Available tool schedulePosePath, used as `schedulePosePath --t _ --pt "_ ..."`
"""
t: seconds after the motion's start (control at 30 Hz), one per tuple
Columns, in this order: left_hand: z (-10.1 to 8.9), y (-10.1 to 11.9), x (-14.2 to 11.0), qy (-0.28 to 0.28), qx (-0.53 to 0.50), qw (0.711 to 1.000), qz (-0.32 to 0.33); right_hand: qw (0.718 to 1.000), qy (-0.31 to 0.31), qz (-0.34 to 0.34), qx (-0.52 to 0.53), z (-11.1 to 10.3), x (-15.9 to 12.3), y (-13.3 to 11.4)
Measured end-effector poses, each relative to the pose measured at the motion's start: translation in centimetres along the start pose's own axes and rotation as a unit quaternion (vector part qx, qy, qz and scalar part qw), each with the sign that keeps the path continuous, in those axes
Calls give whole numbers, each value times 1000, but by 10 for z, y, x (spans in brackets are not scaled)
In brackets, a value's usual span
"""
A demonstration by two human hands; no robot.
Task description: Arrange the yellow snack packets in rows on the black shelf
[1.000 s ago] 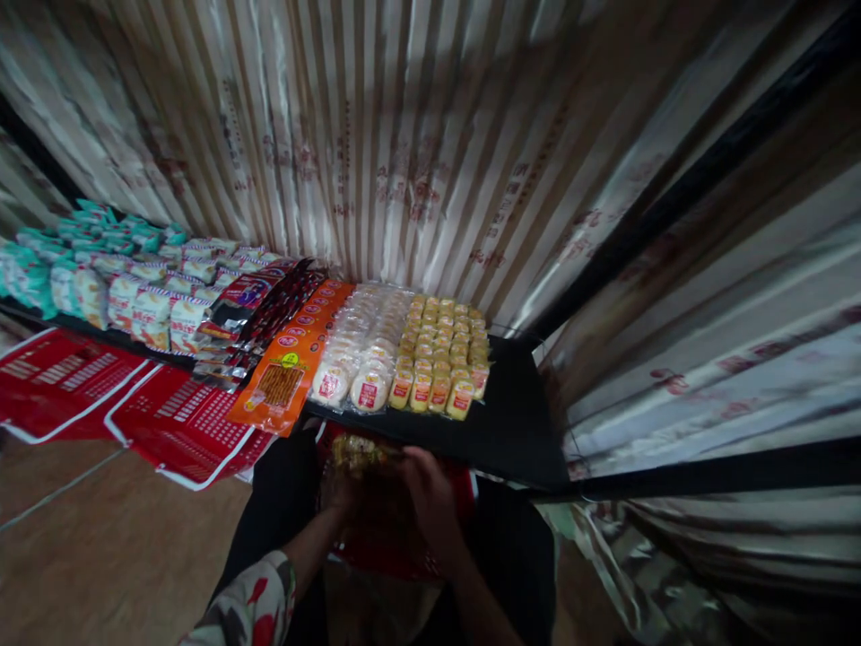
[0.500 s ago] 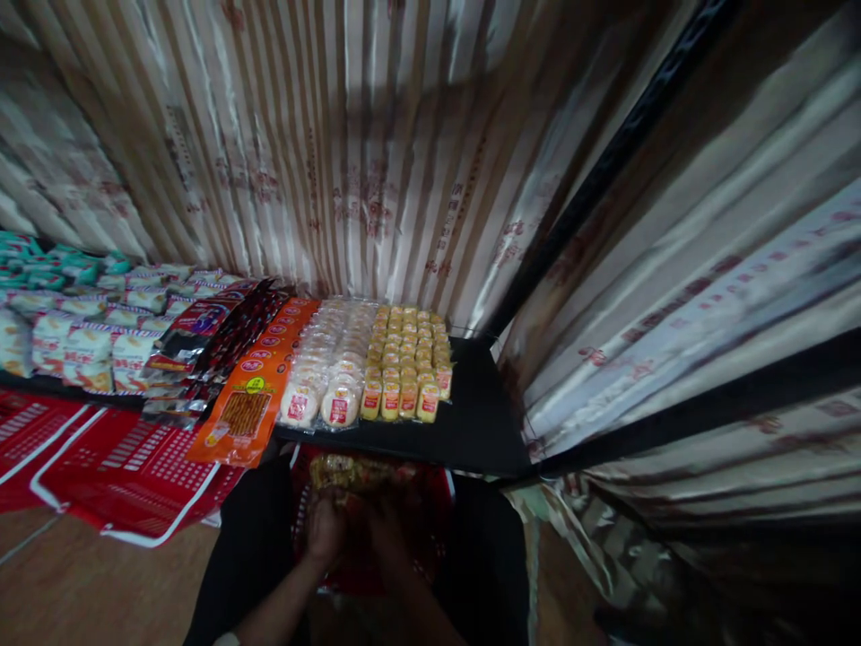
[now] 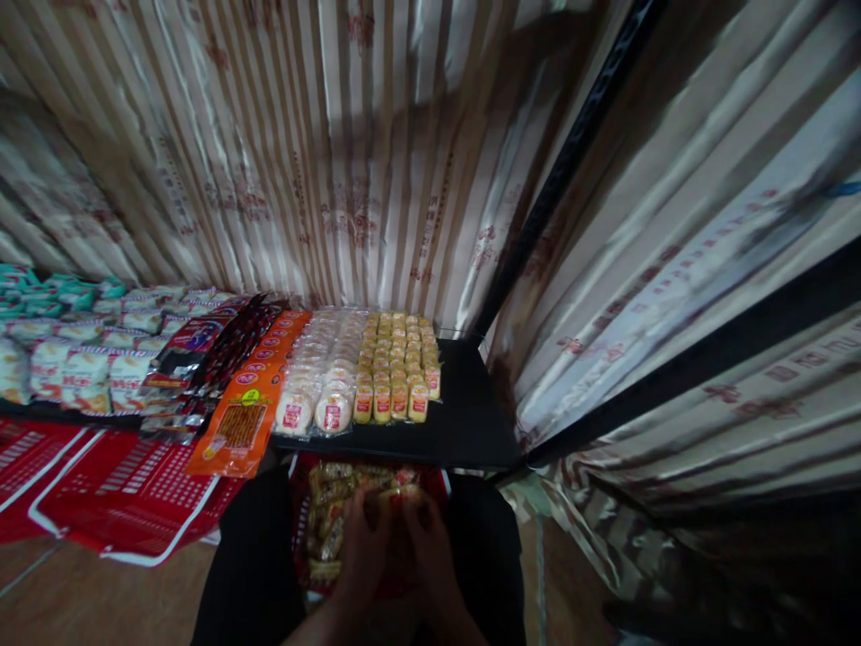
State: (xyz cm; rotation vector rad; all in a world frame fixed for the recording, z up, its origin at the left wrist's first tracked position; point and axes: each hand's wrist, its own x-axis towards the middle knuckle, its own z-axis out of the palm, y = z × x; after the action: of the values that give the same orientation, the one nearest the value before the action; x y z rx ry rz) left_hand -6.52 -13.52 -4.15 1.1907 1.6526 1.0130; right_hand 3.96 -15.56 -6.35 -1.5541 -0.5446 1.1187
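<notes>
Between my knees sits a red plastic basket (image 3: pixel 300 475) holding several yellowish wrapped snacks (image 3: pixel 329 520) in clear film. Low over it, my left hand (image 3: pixel 367 525) and my right hand (image 3: pixel 425 528) are close together, fingers curled in from both sides around a yellow wrapped snack with a red label (image 3: pixel 398 495). The area is dark, so the fingertips and the pack's lower part are hard to make out. Just beyond, on the black shelf (image 3: pixel 464 422), stand rows of small yellow packaged cakes (image 3: pixel 382 404) beside round white packaged biscuits (image 3: pixel 334 411).
Left along the shelf lie orange snack packs (image 3: pixel 242 422), dark red packs (image 3: pixel 195 350), white bags (image 3: pixel 86 368) and teal packs (image 3: pixel 67 292). Other red baskets (image 3: pixel 148 484) stand below left. Striped curtain (image 3: pixel 377 179) hangs behind; a black post (image 3: pixel 558 188) rises at the right.
My hands have shifted right over the basket and now come together around a yellow wrapped snack. More of the basket's contents show at left. The view has tilted slightly.
</notes>
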Motion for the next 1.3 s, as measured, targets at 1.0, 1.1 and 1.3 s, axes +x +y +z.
schedulePosePath --t 1.0,1.1,1.3 --pt "81 89 42 -143 270 925 228 978 31 -203 -49 -30 164 -92" --pt "82 85 47 -144 280 922 226 973 32 -218 -63 -20 172 -92" --pt "83 78 50 -145 280 918 241 951 37 -270 -147 -13 172 -93"
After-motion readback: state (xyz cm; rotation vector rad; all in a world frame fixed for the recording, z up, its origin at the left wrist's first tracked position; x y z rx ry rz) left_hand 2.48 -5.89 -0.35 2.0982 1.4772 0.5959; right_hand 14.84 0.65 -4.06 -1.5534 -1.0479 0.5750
